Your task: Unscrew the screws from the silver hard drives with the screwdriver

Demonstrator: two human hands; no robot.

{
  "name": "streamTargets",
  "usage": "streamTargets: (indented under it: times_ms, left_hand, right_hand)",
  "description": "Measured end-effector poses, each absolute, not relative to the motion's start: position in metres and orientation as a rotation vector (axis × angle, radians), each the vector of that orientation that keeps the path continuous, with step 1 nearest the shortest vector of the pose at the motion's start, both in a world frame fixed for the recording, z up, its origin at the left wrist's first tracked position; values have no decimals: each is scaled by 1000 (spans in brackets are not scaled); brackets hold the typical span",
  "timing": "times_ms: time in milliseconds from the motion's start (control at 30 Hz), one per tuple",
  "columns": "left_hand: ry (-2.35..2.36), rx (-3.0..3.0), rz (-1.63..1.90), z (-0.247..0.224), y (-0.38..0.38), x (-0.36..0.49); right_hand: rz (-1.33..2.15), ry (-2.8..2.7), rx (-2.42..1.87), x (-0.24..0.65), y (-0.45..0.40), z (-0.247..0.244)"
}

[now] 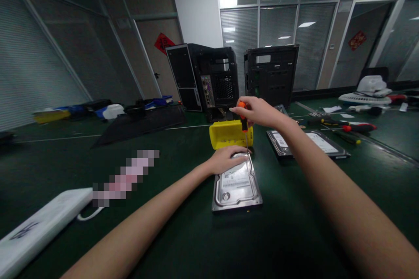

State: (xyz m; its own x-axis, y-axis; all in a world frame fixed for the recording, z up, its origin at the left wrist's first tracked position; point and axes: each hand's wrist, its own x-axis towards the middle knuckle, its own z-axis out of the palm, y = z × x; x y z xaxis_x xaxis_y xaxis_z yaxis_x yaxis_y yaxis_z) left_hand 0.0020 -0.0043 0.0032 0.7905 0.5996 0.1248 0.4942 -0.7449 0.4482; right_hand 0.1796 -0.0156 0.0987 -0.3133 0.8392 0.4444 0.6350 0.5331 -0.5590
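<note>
A silver hard drive [236, 183] with a printed label lies flat on the dark green table in front of me. My left hand [225, 160] grips its upper left part, fingers reaching across the top end toward the far right corner. In my right hand [257, 112], raised over that corner, is a screwdriver [243, 123] with an orange and black handle. Its thin shaft points down, and the tip meets the drive's far right corner close to my left fingertips. Any screw there is too small to make out. Just behind the drive sits a yellow plastic bin [225, 135], tipped on its side.
Other hard drives [322, 143] lie to the right, partly behind my right forearm. Beyond them are pliers and a red-handled tool [359, 127]. Two black computer cases [214, 80] stand at the back. A white box [46, 222] is at left, and a dark mat [140, 125] lies farther back.
</note>
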Motion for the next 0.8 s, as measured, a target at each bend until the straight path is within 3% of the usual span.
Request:
streamTargets:
  times_ms: [400, 800]
  left_hand:
    - [831, 2591, 371, 3, -5, 1]
    - [837, 2585, 395, 0, -4, 1]
  right_hand:
    - [308, -2082, -1150, 177, -18, 94]
    - [583, -2014, -1183, 179, -19, 99]
